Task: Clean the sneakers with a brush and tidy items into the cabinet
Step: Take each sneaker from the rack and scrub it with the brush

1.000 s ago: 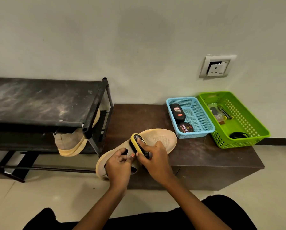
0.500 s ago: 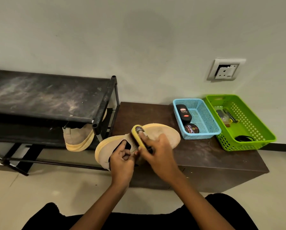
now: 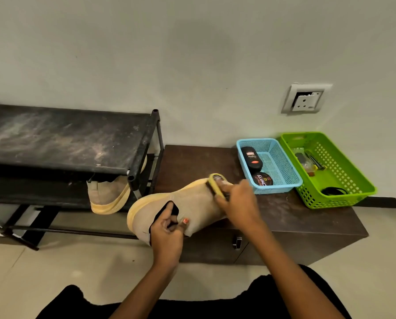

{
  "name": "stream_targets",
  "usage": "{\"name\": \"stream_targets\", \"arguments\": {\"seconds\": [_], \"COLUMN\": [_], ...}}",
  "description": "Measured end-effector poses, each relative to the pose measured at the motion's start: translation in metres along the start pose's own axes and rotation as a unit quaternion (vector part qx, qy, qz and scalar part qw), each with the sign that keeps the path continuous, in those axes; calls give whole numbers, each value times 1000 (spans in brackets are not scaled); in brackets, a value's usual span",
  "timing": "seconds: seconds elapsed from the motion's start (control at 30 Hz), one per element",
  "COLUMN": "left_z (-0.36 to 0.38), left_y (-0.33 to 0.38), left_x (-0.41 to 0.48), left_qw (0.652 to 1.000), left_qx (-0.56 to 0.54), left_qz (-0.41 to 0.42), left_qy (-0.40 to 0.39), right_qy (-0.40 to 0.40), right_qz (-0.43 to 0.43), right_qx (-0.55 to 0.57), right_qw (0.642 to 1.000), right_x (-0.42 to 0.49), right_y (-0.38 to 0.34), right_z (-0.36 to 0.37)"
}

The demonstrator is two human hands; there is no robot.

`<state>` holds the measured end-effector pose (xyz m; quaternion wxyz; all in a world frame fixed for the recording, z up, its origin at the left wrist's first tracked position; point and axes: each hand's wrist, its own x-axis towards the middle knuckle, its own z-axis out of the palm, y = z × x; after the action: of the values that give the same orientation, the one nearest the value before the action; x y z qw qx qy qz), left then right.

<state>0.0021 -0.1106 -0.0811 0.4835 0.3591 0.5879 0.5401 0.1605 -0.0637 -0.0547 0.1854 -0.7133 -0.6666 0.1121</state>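
A beige sneaker with a yellow sole lies tilted at the front left edge of the low brown cabinet. My left hand grips its collar, fingers curled into the opening. My right hand holds a yellow-backed brush against the toe end of the upper. The second beige sneaker stands on the lower shelf of the black shoe rack at the left.
A blue basket holds a black polish bottle and a round polish tin. A green basket beside it holds small dark items. A wall socket sits above. Tiled floor lies below.
My right hand has moved the brush from the middle of the sneaker toward its toe. The sneaker has turned so more of its upper shows. The view has shifted left.
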Motion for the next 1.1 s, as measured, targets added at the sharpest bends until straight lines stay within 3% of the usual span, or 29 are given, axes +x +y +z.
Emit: {"name": "stream_targets", "arguments": {"seconds": [0.07, 0.1, 0.2, 0.27, 0.3, 0.37, 0.43, 0.47, 0.53, 0.6, 0.63, 0.67, 0.73, 0.8, 0.87, 0.97, 1.03, 1.1], "left_z": [-3, -2, 0, 5, 6, 6, 5, 5, 8, 8, 7, 6, 3, 2, 2, 4, 5, 5], "left_y": [1, 2, 5, 4, 3, 2, 3, 3, 3, 6, 7, 9, 12, 14, 13, 13, 10, 2], "left_x": [-3, -4, -1, -1, -1, -3, -3, 0, 5, 9, 11, 11, 10, 9, 14, 17, 15, 8], "left_qw": [1000, 1000, 1000, 1000, 1000, 1000, 999, 997, 991, 984, 981, 979, 975, 971, 963, 961, 972, 988], "left_qx": [4, 7, 17, 5, 0, -16, -43, -62, -108, -144, -157, -166, -179, -190, -215, -229, -190, -117], "left_qz": [6, 8, 23, 11, 7, -4, -22, -37, -74, -100, -111, -121, -131, -146, -162, -157, -139, -101], "left_qy": [-1, -3, -1, 6, 6, 2, -2, -2, 8, 9, 4, 0, -18, -26, -7, 7, 4, -3], "right_qy": [56, 79, 43, 1, 15, 50, 93, 112, 102, 51, 47, 60, 98, 122, 139, 78, 80, 122], "right_qz": [122, 127, -43, -100, -78, 48, 125, 103, -43, -149, -159, -134, -2, 90, 12, -134, -103, 15], "right_qx": [-70, -35, 158, 139, 106, 14, 15, 73, 156, 150, 124, 91, 29, 40, 104, 127, 75, 37], "right_qw": [988, 988, 986, 985, 991, 997, 988, 986, 982, 976, 978, 985, 995, 988, 985, 980, 989, 992], "right_x": [3, 2, -12, -24, -20, -9, -9, -13, -35, -55, -53, -44, -23, -19, -34, -63, -51, -34], "right_y": [28, 30, -20, -32, -23, 13, 34, 30, 5, -7, -1, 11, 45, 58, 29, -2, 15, 41], "right_z": [-15, -19, -10, 5, 5, 0, -5, -2, 9, 28, 31, 31, 23, 18, 18, 30, 30, 23]}}
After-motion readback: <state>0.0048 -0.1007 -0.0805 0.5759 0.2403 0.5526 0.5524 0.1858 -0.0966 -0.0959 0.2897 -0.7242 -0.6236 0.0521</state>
